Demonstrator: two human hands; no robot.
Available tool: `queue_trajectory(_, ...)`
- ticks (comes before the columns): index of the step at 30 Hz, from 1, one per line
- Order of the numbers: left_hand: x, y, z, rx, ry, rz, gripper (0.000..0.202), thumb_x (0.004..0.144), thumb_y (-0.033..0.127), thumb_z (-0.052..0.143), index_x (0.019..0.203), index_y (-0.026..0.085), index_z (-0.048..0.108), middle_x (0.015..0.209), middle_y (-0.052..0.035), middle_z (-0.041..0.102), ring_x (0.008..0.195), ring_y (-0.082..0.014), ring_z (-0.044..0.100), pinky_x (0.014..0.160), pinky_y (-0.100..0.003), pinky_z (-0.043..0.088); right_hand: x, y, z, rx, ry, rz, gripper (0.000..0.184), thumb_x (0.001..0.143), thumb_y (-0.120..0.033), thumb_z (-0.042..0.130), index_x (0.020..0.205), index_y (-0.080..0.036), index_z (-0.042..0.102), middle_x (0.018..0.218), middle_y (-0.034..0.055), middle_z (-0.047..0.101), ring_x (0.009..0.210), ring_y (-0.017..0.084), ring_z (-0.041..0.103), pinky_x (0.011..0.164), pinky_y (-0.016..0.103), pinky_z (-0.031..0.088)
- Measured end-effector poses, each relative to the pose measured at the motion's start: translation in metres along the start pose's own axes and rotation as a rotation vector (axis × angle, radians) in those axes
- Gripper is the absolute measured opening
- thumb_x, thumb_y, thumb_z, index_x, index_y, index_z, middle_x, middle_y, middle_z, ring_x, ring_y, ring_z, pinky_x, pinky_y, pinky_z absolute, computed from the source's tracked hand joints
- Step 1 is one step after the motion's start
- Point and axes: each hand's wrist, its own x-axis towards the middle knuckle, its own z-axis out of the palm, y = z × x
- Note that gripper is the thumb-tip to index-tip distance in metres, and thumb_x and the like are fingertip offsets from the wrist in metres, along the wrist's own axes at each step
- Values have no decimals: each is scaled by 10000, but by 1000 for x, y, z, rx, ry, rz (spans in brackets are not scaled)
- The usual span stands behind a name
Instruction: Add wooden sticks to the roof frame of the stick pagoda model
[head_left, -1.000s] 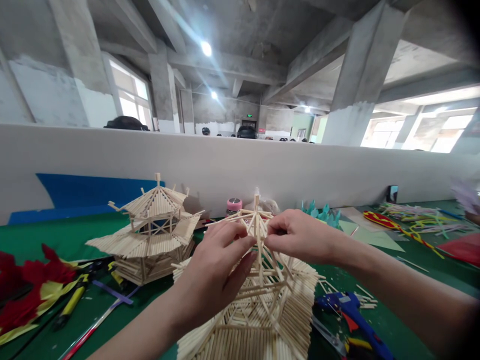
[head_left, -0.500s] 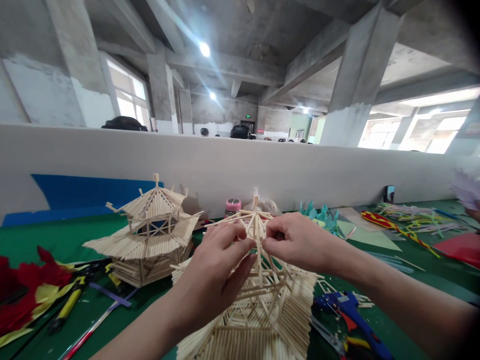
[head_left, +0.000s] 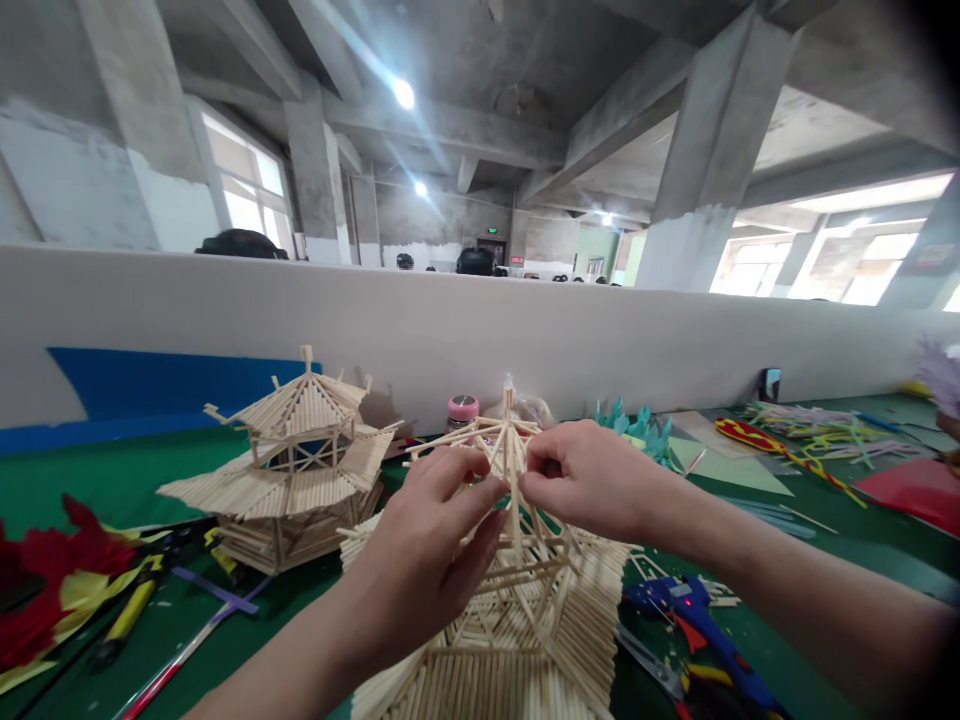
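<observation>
In front of me stands a pagoda model built from thin wooden sticks, its upper roof an open frame of sticks that meet at a peak. My left hand is closed at the left of that frame, thumb and index finger pinched at a wooden stick that slopes down the front. From the right, my right hand pinches at the same stick with curled fingers. The fingers hide the exact contact points. A second stick pagoda, its roofs fully covered, stands to the left.
A blue glue gun and scissors lie right of the model. Red flowers and a yellow-handled tool are at left. Behind stand a pink-lidded jar and a white partition; coloured strips lie far right.
The view has shifted slightly, so everything sits a little further left. Both hands keep nearly the same pinch at the roof frame; the pagodas stay put.
</observation>
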Motion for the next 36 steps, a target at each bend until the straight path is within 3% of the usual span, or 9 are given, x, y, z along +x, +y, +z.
queue_trajectory(14,-2,-1,3,-2,25,13,221,760,104,439,963,165,505,910,-83,472,853,-186,457,691,-351,429,-3,-7,0,-70,36,10,190,663,-223,449,479,-177,439,478,-25,446,432,75,339,410,239,192)
queue_trajectory(36,-2,3,-1,57,-4,17,245,745,103,466,972,188,499,981,-79,459,925,-198,433,753,-362,410,-6,-8,-2,-79,33,-25,216,693,-211,407,483,-171,372,493,-31,438,439,69,328,423,244,181)
